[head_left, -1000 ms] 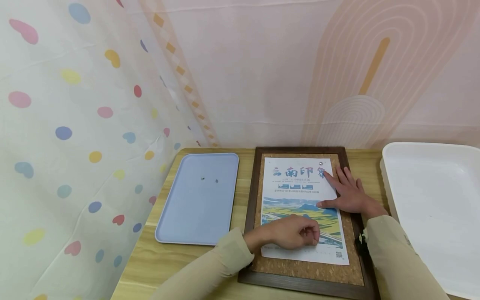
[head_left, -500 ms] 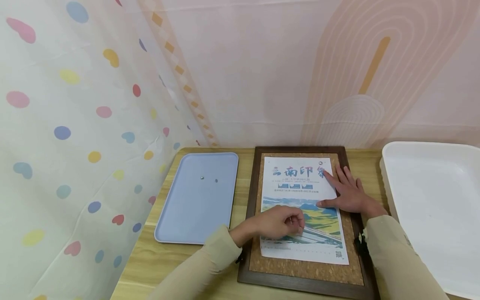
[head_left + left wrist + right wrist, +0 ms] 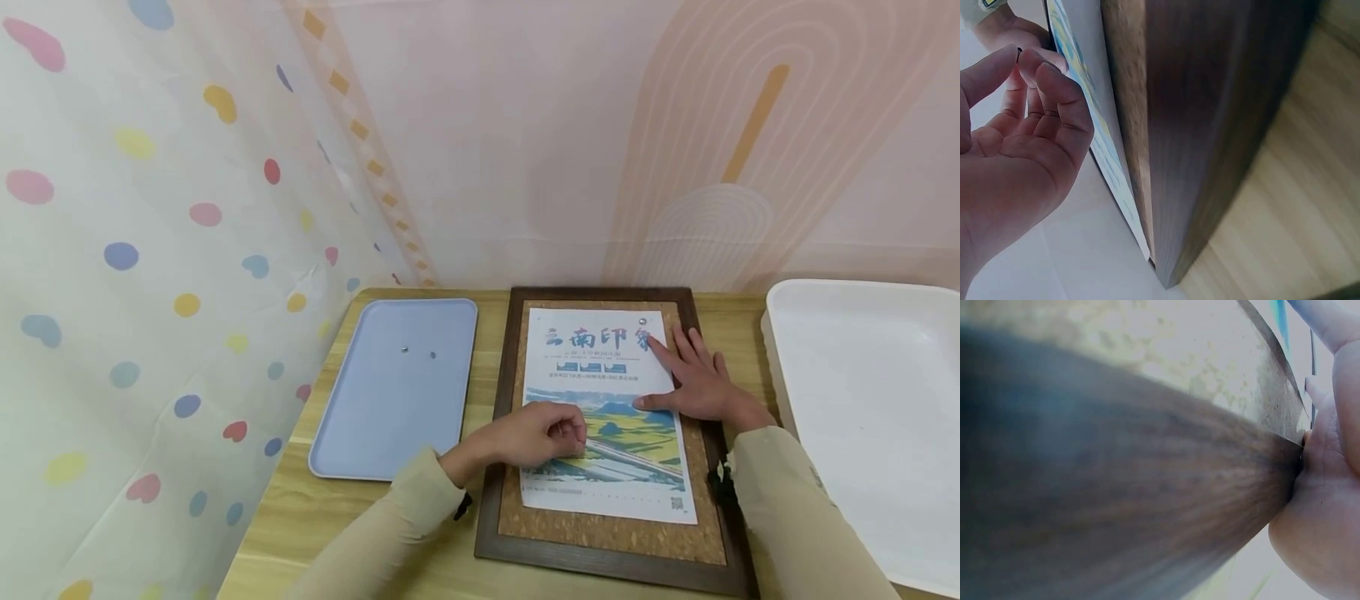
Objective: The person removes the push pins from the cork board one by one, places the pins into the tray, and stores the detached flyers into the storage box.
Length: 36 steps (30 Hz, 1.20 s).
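Observation:
A printed poster (image 3: 637,427) with a colourful landscape lies on a cork board (image 3: 615,537) in a dark wooden frame (image 3: 585,567). One silver thumbtack (image 3: 642,321) sits at the poster's upper right corner. My right hand (image 3: 701,390) rests with spread fingers on the poster's right edge and the frame. Over the poster's left half, my left hand (image 3: 536,433) pinches a tiny dark piece, seemingly a thumbtack (image 3: 1019,51), between thumb and forefinger; most of it is hidden by the fingertips.
Left of the board, a light blue tray (image 3: 390,425) holds two small thumbtacks (image 3: 404,349). A deep white tray (image 3: 870,417) stands on the right. All rest on a wooden table (image 3: 300,517), with a patterned cloth (image 3: 510,150) hanging behind.
My left hand has moved left and slightly up across the poster, uncovering more of the landscape. My right hand stays in place on the right edge.

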Each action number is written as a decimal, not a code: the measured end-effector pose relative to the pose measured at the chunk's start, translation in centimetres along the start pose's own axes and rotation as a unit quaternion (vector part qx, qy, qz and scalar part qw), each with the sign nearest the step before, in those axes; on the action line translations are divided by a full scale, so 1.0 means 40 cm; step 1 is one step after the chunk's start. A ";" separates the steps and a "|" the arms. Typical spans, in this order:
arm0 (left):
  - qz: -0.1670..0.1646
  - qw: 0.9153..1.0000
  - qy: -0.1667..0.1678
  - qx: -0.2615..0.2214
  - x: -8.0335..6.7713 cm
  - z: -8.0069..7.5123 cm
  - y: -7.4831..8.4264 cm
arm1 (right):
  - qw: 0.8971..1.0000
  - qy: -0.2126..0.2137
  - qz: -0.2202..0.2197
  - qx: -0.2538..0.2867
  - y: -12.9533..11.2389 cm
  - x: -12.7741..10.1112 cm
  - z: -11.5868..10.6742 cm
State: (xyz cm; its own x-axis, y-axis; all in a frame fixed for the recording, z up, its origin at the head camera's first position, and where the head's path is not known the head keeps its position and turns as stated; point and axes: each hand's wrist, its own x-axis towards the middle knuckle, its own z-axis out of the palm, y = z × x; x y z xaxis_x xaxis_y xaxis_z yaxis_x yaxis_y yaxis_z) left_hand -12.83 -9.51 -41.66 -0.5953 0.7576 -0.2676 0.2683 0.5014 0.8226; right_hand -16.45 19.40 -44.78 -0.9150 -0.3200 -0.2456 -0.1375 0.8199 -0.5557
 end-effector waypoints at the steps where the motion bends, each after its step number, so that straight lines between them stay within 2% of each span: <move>1: 0.000 1.000 0.001 0.002 -0.002 -0.004 -0.002 | 1.000 -0.001 0.000 0.001 -0.001 0.000 0.000; 9: 0.000 1.000 0.024 -0.004 -0.026 -0.047 -0.017 | 1.000 -0.004 -0.003 0.004 -0.004 -0.002 -0.003; 16: -0.009 0.998 0.062 -0.010 -0.049 -0.078 -0.038 | 1.000 -0.004 -0.005 0.006 -0.005 -0.005 -0.004; 24: -0.035 0.993 0.113 -0.002 -0.074 -0.111 -0.061 | 1.000 -0.001 -0.006 0.007 -0.001 -0.004 -0.002; 29: -0.037 0.989 0.145 -0.004 -0.087 -0.129 -0.074 | 1.000 -0.001 -0.004 0.005 0.003 0.000 -0.001; 36: -0.045 0.985 0.168 -0.003 -0.098 -0.143 -0.097 | 1.000 -0.002 -0.003 0.003 0.005 0.000 0.002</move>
State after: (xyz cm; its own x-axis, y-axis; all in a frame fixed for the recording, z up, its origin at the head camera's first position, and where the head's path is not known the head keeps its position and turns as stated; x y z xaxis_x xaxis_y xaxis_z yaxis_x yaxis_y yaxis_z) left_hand -15.86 -16.80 -40.95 -0.8333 0.5292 -0.1599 0.1993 0.5573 0.8061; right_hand -16.46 19.54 -44.95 -0.9126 -0.3274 -0.2449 -0.1414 0.8147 -0.5623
